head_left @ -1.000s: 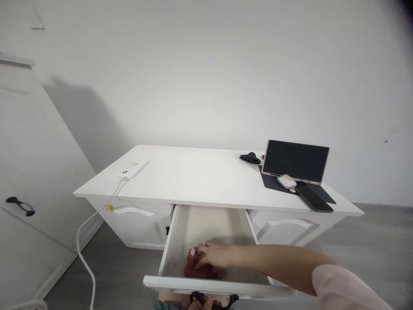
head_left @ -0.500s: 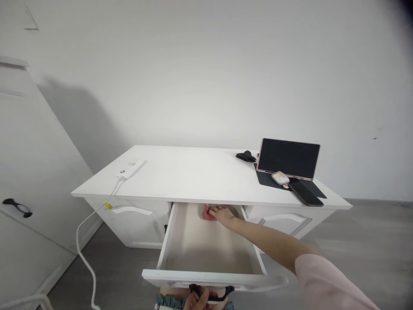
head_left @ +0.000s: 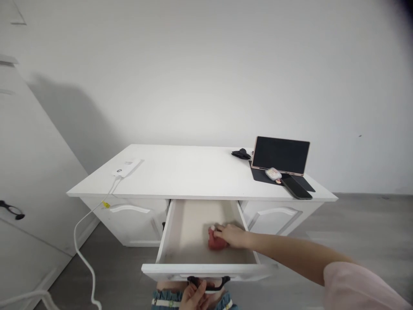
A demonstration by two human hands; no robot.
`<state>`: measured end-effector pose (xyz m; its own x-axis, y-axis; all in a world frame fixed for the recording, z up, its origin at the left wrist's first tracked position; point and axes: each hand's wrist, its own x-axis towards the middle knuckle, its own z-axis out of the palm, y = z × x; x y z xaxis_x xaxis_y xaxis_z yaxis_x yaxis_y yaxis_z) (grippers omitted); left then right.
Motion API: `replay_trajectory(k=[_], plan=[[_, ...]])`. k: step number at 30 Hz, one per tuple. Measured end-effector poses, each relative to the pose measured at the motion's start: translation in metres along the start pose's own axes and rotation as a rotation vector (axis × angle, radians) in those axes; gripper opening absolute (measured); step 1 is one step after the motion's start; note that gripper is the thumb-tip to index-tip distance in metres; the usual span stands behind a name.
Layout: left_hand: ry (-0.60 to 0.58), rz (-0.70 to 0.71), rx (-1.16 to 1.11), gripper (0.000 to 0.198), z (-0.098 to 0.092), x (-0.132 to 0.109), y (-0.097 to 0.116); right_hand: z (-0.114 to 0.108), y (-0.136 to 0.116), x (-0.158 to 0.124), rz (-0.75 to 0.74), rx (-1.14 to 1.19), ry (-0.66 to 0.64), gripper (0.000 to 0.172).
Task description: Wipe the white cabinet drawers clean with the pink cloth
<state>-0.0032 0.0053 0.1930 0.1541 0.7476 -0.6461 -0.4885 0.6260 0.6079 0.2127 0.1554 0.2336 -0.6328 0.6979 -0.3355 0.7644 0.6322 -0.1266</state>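
Observation:
A white drawer [head_left: 185, 232] is pulled out from under the desktop. Inside it, toward the right, lies a small red object with a pale tip [head_left: 217, 241], and my right hand [head_left: 232, 235] has its fingers closed on it. What the red object is cannot be made out. At the drawer's front, my left hand [head_left: 194, 297] is wrapped round the black handle [head_left: 222, 282].
On the white desk [head_left: 180, 172] stand a tablet [head_left: 280, 155], a phone [head_left: 296, 187], a small case [head_left: 273, 173], a black item [head_left: 241, 154] and a white power strip [head_left: 126, 168]. Its cable [head_left: 84, 258] hangs at the left, near a cabinet [head_left: 38, 172].
My right hand and the red object have moved from the back of the drawer toward its front. My left hand stays on the handle. The view has shifted slightly.

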Motion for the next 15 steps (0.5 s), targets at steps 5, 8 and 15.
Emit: replay_trajectory(k=[5, 8, 15], plan=[[0.004, 0.037, -0.152, 0.051, -0.002, 0.002, -0.007, 0.006, -0.006, -0.022, -0.163, 0.202, -0.142, 0.053], [-0.032, 0.097, -0.141, 0.041, 0.002, -0.001, -0.003, -0.011, 0.001, -0.022, -0.098, 0.504, -0.22, 0.057], [-0.124, 0.156, -0.13, 0.029, 0.014, 0.009, 0.018, -0.103, -0.021, -0.095, -0.076, 0.96, 0.229, 0.05]])
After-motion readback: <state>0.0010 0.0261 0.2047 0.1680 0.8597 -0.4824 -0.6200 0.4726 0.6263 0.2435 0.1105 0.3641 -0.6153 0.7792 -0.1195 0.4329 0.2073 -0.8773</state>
